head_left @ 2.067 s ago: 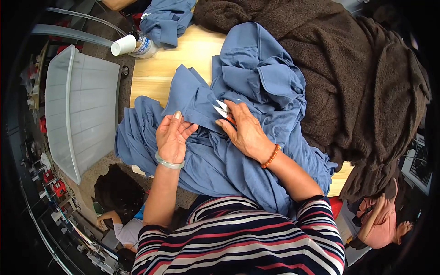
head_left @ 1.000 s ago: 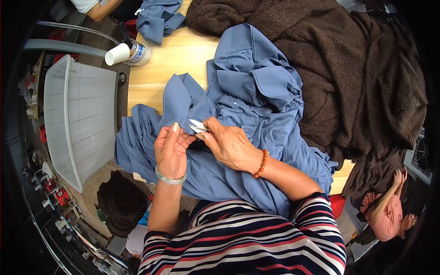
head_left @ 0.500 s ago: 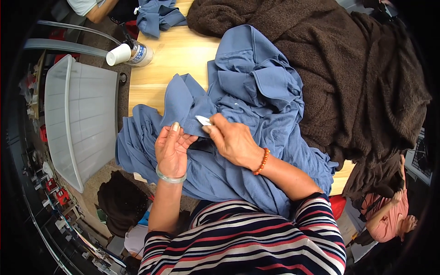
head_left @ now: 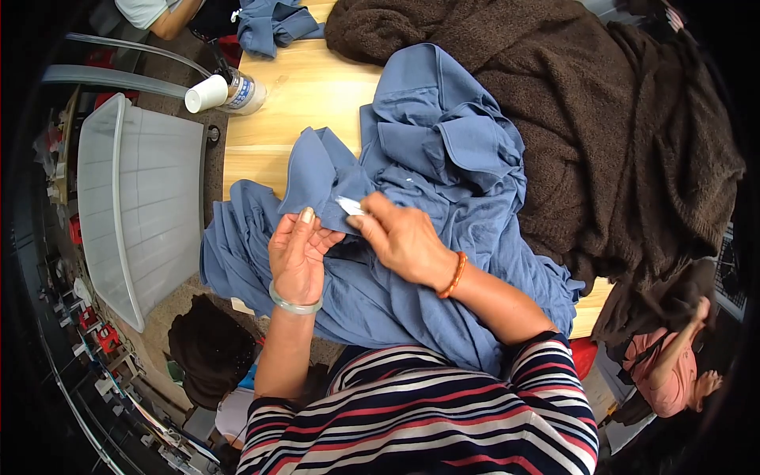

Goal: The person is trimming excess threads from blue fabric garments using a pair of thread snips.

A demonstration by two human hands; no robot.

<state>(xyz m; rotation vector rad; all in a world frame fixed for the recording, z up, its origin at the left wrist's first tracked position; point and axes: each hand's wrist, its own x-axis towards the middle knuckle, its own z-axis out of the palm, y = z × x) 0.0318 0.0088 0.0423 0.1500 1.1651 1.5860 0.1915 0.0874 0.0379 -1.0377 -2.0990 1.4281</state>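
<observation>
A blue garment (head_left: 380, 277) lies bunched over the table, its smooth folded-edge panel (head_left: 313, 170) standing up in front of my hands. With thumb and fingers, my left hand (head_left: 299, 252) pinches the lower edge of that panel. My right hand (head_left: 408, 241) is closed around a small white pointed tool (head_left: 349, 206). The tool's tip lies against or just over the blue cloth, right of my left thumb; contact is unclear. Its exact kind is hidden by my fingers.
A dark brown fleecy cloth pile (head_left: 570, 127) covers the table's right side. Farther left stand a white cup (head_left: 207, 94) and a clear jar (head_left: 247, 95). Another blue garment (head_left: 273, 28) rests at the far edge. Left of the wooden table (head_left: 257, 150) is a large whitish bin (head_left: 150, 206). Co-workers sit nearby.
My right hand and the white tool have shifted very slightly on the cloth. My left hand keeps its pinch. At the lower right, a co-worker's arm has moved.
</observation>
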